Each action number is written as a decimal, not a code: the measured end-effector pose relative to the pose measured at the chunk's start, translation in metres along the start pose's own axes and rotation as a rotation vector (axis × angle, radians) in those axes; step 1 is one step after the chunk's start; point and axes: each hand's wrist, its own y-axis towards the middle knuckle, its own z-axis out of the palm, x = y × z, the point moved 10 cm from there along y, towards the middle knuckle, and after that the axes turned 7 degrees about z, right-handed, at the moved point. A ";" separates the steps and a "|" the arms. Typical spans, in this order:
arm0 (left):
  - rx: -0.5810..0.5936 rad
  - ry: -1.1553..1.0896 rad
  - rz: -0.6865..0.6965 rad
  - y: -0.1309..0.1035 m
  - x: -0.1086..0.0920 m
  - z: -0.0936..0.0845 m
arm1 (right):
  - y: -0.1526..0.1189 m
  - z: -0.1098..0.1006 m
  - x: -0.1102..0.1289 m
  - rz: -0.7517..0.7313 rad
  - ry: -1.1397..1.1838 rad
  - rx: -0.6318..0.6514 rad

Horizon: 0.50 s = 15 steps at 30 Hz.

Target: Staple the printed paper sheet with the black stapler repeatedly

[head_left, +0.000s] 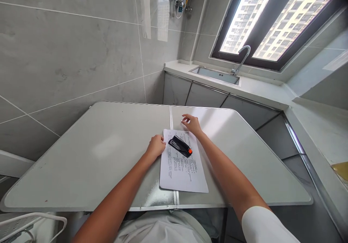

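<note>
Looking from afar, I find the stapler (179, 146) on the paper (185, 184), slanting far-left to near-right, just right of the curled left hand (156, 145), the nearer one. The right hand (191, 124) is half-curled beyond it. I can't tell whether either grips anything.

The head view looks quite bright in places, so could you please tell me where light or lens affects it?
In the head view, the window is bright, the buildings outside pale; in that view, glare lies on the table left of the paper and beside the right hand; that view also stretches toward its borders, and the print is too small to read.
</note>
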 end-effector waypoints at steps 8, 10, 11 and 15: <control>-0.187 -0.091 -0.189 -0.029 0.113 -0.090 | 0.020 0.127 0.103 -0.042 0.069 0.249; -0.229 -0.075 -0.225 -0.038 0.136 -0.116 | 0.022 0.155 0.124 -0.052 0.067 0.285; -0.239 -0.059 -0.242 -0.042 0.146 -0.127 | 0.023 0.167 0.133 -0.061 0.059 0.296; -0.258 0.062 -0.286 -0.055 0.170 -0.160 | 0.024 0.202 0.160 -0.079 0.029 0.331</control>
